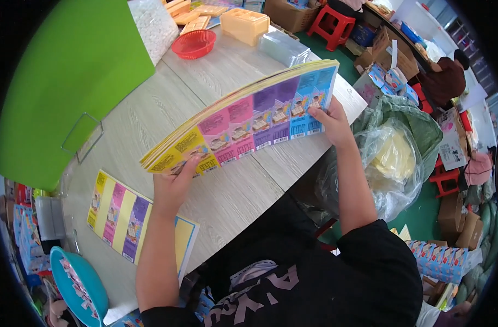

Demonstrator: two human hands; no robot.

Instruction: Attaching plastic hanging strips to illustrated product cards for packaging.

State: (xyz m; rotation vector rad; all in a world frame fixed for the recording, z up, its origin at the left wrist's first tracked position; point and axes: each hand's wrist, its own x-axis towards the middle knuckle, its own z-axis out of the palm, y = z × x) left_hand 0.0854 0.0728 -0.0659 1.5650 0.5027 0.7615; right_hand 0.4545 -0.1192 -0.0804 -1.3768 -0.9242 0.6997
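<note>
A single flat printed sheet with yellow, pink and purple stripes [123, 220] is laid at the near edge of the pale wood-grain tabletop [238, 191], just left of the left forearm — set apart, it seems, from the stack in hand. Beyond the table's near left corner a round teal bowl [77, 283] holding small printed slips is seen.

Above the middle of the tabletop a thick stack of glossy striped card sheets in yellow, pink, purple and blue [249, 117] is held between both hands, its near long edge lifted and its leaves fanned — probably so that the edges can be squared or a sheet counted off. The left hand [175, 182] is closed on the yellow end, thumb over the top face, fingers hidden beneath. The right hand [329, 121] is clenched on the blue end, near the right edge, thumb pressed on the top sheet.

Toward the far edge a red mesh plastic basket [194, 43] and a pale orange plastic crate [244, 24] are set, well apart from the stack.
</note>
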